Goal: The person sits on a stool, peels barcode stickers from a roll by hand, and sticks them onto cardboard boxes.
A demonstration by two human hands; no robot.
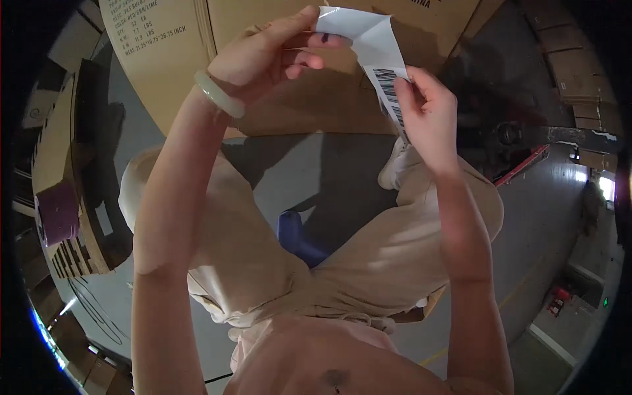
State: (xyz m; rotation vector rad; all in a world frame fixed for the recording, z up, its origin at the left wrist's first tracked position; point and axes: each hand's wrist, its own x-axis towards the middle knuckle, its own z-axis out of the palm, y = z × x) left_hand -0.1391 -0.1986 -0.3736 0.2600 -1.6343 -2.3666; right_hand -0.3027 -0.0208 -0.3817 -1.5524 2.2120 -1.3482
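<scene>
Between my two hands is a white barcode label [376,41], bent across its middle, with black bars on its lower part. My left hand [280,49] pinches its upper left corner between thumb and fingers; a pale bangle [219,96] circles that wrist. Lower down, my right hand [431,108] grips the label's right edge beside the barcode. Directly behind the label stands a large brown cardboard box [276,112] with printed text on its upper left face. Whether the label touches the box I cannot tell.
A blue object [299,240] lies on the grey floor [283,171] between my knees. To the left stands a wooden pallet-like structure [62,191] with a purple piece on it. Stacked cardboard boxes [579,85] line the right side, and a red bar [523,164] is nearer.
</scene>
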